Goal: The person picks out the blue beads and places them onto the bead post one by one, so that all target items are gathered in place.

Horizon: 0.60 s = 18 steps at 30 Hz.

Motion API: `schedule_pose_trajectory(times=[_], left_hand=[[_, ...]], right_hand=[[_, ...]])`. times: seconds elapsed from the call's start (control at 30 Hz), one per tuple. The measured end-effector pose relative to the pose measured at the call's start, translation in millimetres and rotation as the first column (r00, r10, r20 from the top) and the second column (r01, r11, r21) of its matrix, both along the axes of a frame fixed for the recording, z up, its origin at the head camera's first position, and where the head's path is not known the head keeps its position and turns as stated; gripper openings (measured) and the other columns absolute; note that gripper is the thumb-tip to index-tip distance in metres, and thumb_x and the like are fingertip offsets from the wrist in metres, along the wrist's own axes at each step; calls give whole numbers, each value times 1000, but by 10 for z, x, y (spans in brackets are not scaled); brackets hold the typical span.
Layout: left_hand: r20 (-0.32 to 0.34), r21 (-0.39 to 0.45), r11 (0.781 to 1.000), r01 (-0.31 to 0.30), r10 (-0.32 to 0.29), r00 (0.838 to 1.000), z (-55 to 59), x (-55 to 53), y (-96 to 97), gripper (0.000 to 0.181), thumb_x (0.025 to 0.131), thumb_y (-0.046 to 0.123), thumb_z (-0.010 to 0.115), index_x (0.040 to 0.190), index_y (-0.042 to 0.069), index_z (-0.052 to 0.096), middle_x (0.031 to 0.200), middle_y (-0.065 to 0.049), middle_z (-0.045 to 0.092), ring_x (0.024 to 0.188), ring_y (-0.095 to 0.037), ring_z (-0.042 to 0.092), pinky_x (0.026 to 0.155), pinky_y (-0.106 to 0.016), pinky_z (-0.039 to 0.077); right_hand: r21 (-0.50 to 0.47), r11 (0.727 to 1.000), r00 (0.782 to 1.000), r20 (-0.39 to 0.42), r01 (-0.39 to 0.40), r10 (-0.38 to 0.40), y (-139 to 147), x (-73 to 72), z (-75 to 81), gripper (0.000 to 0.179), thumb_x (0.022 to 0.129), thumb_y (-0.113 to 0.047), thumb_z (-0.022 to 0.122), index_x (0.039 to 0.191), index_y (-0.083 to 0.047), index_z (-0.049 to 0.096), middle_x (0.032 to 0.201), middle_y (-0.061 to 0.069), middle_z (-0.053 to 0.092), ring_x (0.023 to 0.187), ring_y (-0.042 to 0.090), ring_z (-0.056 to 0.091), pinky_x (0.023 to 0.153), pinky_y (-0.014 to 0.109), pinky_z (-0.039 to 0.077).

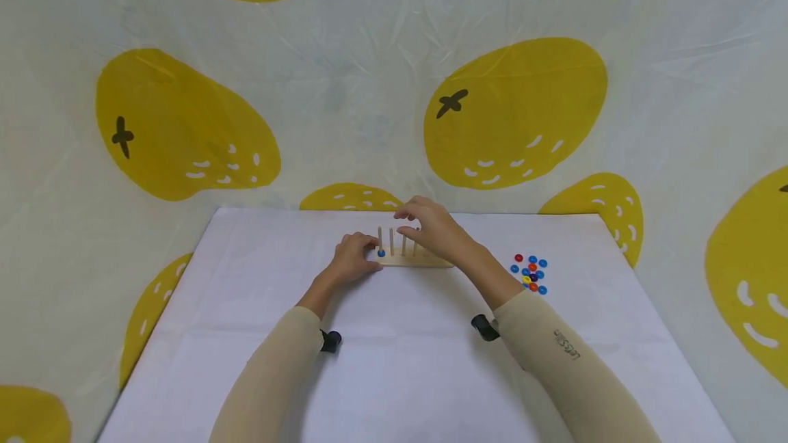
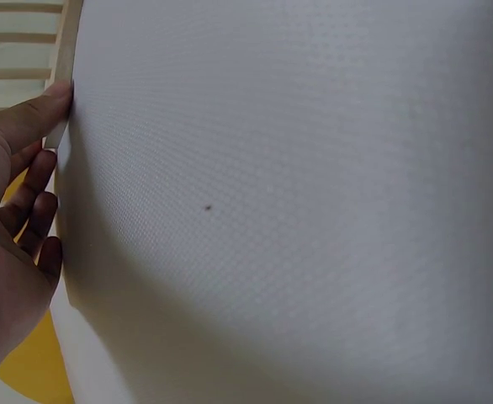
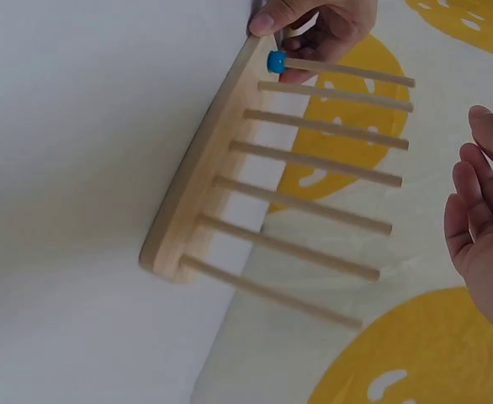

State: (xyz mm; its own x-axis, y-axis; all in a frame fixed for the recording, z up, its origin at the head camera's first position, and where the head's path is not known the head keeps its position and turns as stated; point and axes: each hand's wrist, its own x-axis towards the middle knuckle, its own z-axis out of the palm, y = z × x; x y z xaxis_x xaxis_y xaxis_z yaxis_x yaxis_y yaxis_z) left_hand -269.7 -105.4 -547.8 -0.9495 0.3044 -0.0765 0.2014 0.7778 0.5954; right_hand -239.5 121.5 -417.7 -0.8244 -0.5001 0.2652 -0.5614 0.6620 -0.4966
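A wooden peg board (image 1: 418, 262) with a row of several upright pegs stands towards the back of the table. One blue bead (image 3: 276, 61) sits at the foot of the leftmost peg; the other pegs are bare in the right wrist view. My left hand (image 1: 352, 257) holds the board's left end, thumb on its front edge and fingers behind it. Above the pegs is my right hand (image 1: 434, 227), its fingers loosely curved and apart from the pegs. Nothing shows between the right thumb and fingers (image 3: 475, 198).
Right of the board lies a loose cluster of small beads (image 1: 532, 267), in blue, red, orange, yellow and dark purple. A white cloth (image 1: 394, 374) covers the table. Behind it hangs a pale curtain (image 1: 357, 108) printed with yellow fruit.
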Motion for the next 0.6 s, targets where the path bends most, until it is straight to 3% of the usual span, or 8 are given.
schedule_pose_trajectory(times=[0.6], left_hand=[[-18, -6, 1000, -1, 1, 1000, 36, 48, 12, 56, 83, 26, 88, 133, 10, 68, 126, -8, 66, 120, -28, 52, 107, -50, 38]], right_hand=[[-79, 992, 987, -123, 97, -106, 960, 428, -33, 29, 88, -9, 82, 115, -10, 72, 111, 3, 70, 100, 22, 68, 85, 43, 59]])
